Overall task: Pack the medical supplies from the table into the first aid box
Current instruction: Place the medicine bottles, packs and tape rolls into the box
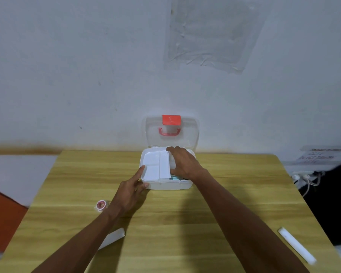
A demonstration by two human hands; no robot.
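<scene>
A white first aid box [165,185] stands open at the table's far edge, its clear lid with a red latch and handle [170,125] leaning against the wall. White flat packets [156,166] lie across the box's top. My right hand [183,162] is over the box, fingers pinching the right edge of the packets. My left hand [131,192] rests at the box's front left corner, index finger stretched onto the rim, thumb against the wall. Something teal [174,177] shows inside the box under my right hand.
On the wooden table [234,194] a small roll of tape with a pink core [101,204] lies left of my left wrist. A white packet [112,237] lies partly under my left forearm. A long white tube [296,246] lies near the right edge. Cables hang at the right.
</scene>
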